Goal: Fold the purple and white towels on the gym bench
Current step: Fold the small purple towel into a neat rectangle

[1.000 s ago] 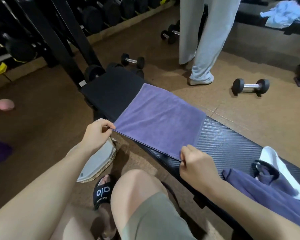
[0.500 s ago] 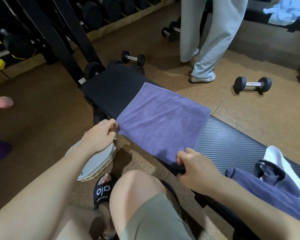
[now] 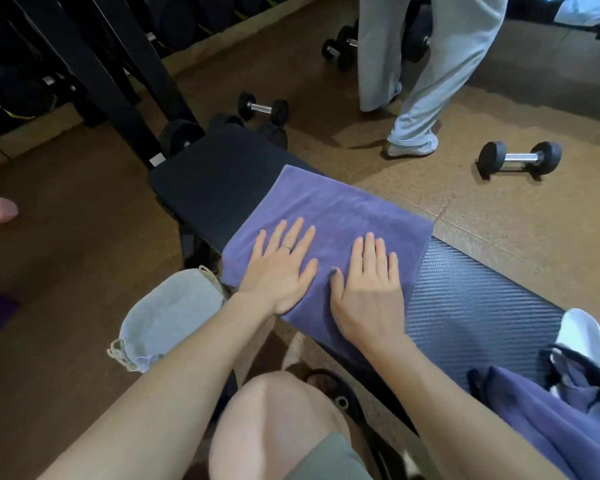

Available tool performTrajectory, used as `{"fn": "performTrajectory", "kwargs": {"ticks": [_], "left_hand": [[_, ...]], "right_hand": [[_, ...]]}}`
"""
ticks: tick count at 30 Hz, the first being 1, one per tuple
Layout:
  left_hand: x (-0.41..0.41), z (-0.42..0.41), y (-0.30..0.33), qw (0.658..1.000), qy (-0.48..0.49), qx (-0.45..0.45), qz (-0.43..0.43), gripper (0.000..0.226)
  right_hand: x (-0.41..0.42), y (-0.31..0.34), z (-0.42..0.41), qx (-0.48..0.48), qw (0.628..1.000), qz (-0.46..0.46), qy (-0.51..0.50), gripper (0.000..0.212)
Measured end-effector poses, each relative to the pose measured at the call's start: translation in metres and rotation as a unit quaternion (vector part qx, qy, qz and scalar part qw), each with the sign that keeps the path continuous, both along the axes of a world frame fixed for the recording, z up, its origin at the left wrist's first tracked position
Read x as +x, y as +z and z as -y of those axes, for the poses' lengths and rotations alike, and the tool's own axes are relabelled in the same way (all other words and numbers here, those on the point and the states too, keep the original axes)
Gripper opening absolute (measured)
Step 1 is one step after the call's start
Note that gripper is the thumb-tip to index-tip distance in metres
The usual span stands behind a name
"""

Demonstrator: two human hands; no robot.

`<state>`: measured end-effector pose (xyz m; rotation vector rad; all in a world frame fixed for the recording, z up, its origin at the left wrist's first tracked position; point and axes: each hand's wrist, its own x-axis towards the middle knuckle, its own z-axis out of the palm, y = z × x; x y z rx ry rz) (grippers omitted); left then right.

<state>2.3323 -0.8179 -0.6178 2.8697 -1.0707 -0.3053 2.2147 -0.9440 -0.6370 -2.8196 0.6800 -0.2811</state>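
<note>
A purple towel (image 3: 340,209) lies flat across the black gym bench (image 3: 219,178), folded into a rectangle. My left hand (image 3: 281,268) rests flat on its near left part with fingers spread straight. My right hand (image 3: 369,282) presses flat beside it on the near right part. Further right on the bench, a crumpled purple towel (image 3: 548,420) lies in a heap, with a white towel (image 3: 584,336) partly under it at the frame's right edge.
A grey cloth basket (image 3: 167,317) sits on the floor left of the bench. Dumbbells (image 3: 520,157) (image 3: 263,108) lie on the brown floor beyond. A person in grey trousers (image 3: 426,57) stands past the bench. A black rack (image 3: 94,64) rises at the left.
Both hands let go of the towel's near corners and moved onto its top, now lying flat with fingers straight. The towel lies further onto the bench.
</note>
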Motion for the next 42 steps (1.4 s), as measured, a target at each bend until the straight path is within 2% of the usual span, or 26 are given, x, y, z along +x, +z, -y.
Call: {"fn": "performTrajectory", "kwargs": {"ticks": [5,10,15,21,25,27,29,31,35,39,42], "left_hand": [[-0.001,0.002,0.006,1.0,0.001,0.002,-0.012,0.063],[0.022,0.035,0.015,0.997,-0.061,-0.026,0.045,0.061],[0.069,0.037,0.006,0.999,-0.032,-0.01,0.001,0.058],[0.108,0.046,0.007,1.0,-0.019,0.004,0.019,0.061],[0.131,0.046,0.008,1.0,0.018,0.009,-0.003,0.061],[0.134,0.052,0.013,0.999,0.024,0.0,0.024,0.062],[0.125,0.066,0.018,0.997,-0.033,-0.03,0.067,0.062],[0.114,0.08,0.015,0.991,-0.108,-0.054,0.052,0.061],[0.111,0.088,0.002,0.991,-0.123,-0.056,0.009,0.059],[0.112,0.088,0.006,0.991,-0.123,-0.041,0.018,0.061],[0.09,0.087,0.017,0.991,-0.108,-0.066,0.04,0.067]], "right_hand": [[0.004,0.01,-0.002,0.016,1.0,0.007,-0.017,0.072],[0.03,0.014,0.017,-0.006,0.999,0.045,-0.02,0.067],[0.02,-0.001,0.034,-0.015,0.999,-0.006,-0.031,0.074],[0.02,-0.001,0.032,-0.001,0.999,0.0,-0.034,0.075],[0.019,-0.002,0.033,-0.007,0.999,-0.001,-0.036,0.074],[0.02,-0.002,0.032,-0.009,0.999,-0.001,-0.037,0.073],[0.021,-0.002,0.032,-0.009,0.999,-0.003,-0.038,0.073],[0.021,-0.003,0.032,-0.007,0.999,-0.004,-0.038,0.072],[0.02,0.0,0.032,0.012,0.999,-0.003,-0.039,0.072],[0.026,0.019,0.044,0.039,0.999,-0.002,-0.033,0.063],[0.04,0.034,0.081,0.037,0.99,0.092,-0.102,0.044]]}}
